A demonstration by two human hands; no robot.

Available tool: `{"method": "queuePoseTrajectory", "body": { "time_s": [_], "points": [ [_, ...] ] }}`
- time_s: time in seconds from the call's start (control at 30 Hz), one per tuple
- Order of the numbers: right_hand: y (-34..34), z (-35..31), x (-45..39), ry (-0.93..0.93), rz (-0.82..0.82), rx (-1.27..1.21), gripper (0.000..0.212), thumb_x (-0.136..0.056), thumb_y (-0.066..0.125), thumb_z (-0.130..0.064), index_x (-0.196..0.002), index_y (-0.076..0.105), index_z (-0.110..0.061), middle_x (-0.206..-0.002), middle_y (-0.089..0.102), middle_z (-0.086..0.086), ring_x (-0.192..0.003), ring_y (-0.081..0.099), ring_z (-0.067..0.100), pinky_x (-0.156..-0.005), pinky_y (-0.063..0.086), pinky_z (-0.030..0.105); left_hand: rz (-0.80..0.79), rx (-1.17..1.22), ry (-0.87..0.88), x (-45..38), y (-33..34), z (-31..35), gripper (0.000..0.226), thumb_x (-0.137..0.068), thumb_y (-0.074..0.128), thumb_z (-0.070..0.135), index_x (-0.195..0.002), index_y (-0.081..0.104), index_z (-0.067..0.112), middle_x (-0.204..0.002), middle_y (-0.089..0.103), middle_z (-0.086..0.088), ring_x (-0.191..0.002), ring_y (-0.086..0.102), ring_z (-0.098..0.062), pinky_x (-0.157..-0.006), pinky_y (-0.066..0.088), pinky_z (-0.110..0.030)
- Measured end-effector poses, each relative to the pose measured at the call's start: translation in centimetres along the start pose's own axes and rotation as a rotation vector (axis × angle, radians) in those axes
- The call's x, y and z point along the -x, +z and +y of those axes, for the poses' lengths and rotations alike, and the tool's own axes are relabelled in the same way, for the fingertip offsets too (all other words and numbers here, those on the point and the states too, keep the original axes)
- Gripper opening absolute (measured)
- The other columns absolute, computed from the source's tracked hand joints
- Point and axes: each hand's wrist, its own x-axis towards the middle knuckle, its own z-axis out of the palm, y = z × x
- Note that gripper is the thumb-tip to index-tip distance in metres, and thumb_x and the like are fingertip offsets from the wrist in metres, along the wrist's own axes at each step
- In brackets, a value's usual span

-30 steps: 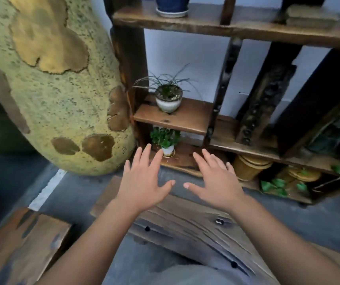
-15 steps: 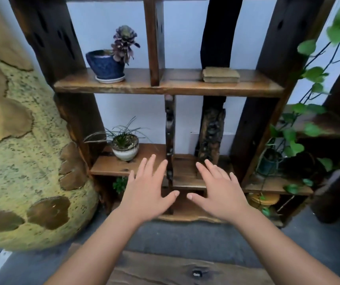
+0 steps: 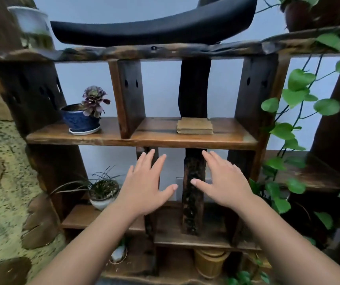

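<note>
**Shelf work: both hands raised, nothing taken up yet**

- Your left hand [image 3: 144, 188]: palm forward, fingers straight and fanned, thumb out to the side. It holds nothing and touches nothing.
- Your right hand [image 3: 224, 182]: the same, spread flat and empty, thumb pointing inward. The two thumbs are near each other but apart.
- Rough dark post [image 3: 192, 202]: stands upright behind the gap between your hands.
- Middle shelf board [image 3: 144, 138]: its front edge runs just above your fingertips.
- Stack of flat tan pieces [image 3: 194, 126]: lies on that board, right compartment, above your right hand. They may be mats or coasters; the view is too soft to say which.
- Blue pot [image 3: 80, 120]: on its saucer in the left compartment of the same board, holding a purple succulent [image 3: 94, 99].
- White pot [image 3: 101, 203]: holds a grassy plant, one shelf lower, just left of your left wrist.
- Black curved piece [image 3: 154, 27]: rests on the top shelf.
- Trailing vine [image 3: 294, 97]: hangs down the right side.

Progress, as a judgement: you are at the very start. The reach is set up, but no item is gripped or lifted. Choosing the item, closing on it and handling it all remain to be done.
</note>
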Motion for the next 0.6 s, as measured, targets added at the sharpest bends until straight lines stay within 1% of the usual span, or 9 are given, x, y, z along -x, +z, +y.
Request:
{"method": "queuePoseTrajectory", "body": {
  "time_s": [0.13,0.23,0.33,0.47,0.53,0.6],
  "points": [
    [-1.0,3.3,-5.2,0.006,0.043,0.008,0.090,-0.077,0.043,-0.076,-0.149,0.016,-0.029,-0.158,0.023,-0.001,-0.140,0.030,0.022,-0.109,0.034,0.050,0.037,0.073,0.014,-5.8,-0.1,0.6,0.084,-0.078,0.039,0.070,-0.149,0.015,0.032,-0.161,0.010,0.000,-0.147,0.007,-0.020,-0.116,0.023,-0.050],
    [-1.0,5.1,-8.6,0.030,0.023,-0.027,0.088,-0.076,0.044,-0.075,-0.148,0.017,-0.031,-0.157,0.024,-0.002,-0.139,0.033,0.023,-0.106,0.039,0.046,0.037,0.158,0.039,-9.4,-0.1,0.3,0.080,-0.079,0.041,0.068,-0.148,0.019,0.033,-0.160,0.014,0.003,-0.146,0.012,-0.017,-0.115,0.026,-0.047],
    [-0.8,6.5,-12.3,0.074,0.006,-0.077,0.084,-0.078,0.048,-0.070,-0.147,0.019,-0.032,-0.154,0.029,-0.002,-0.133,0.040,0.023,-0.099,0.046,0.046,0.025,0.154,0.050,-13.0,0.5,-0.3,0.078,-0.079,0.042,0.068,-0.147,0.021,0.035,-0.159,0.016,0.005,-0.145,0.016,-0.017,-0.113,0.029,-0.045],
    [-0.1,7.6,-17.3,0.128,-0.021,-0.115,0.081,-0.079,0.055,-0.062,-0.146,0.025,-0.027,-0.150,0.037,0.000,-0.128,0.046,0.023,-0.097,0.048,0.046,-0.017,0.182,0.018,-18.2,2.0,-1.4,0.081,-0.076,0.041,0.071,-0.146,0.023,0.035,-0.158,0.020,0.002,-0.144,0.020,-0.021,-0.112,0.031,-0.045],
    [0.7,8.2,-19.3,0.162,-0.066,-0.149,0.079,-0.080,0.056,-0.060,-0.145,0.028,-0.025,-0.146,0.042,0.002,-0.124,0.049,0.023,-0.096,0.048,0.045,-0.054,0.215,-0.005,-20.8,3.0,-1.8,0.080,-0.077,0.042,0.069,-0.147,0.024,0.033,-0.158,0.022,0.000,-0.144,0.021,-0.022,-0.113,0.030,-0.045],
    [1.7,8.7,-21.0,0.214,-0.090,-0.168,0.078,-0.082,0.055,-0.059,-0.145,0.027,-0.022,-0.145,0.043,0.005,-0.125,0.048,0.026,-0.098,0.045,0.045,-0.096,0.224,-0.032,-23.1,4.2,-2.4,0.079,-0.080,0.042,0.068,-0.147,0.024,0.031,-0.158,0.022,-0.003,-0.143,0.023,-0.024,-0.113,0.030,-0.047]
  ]
}}
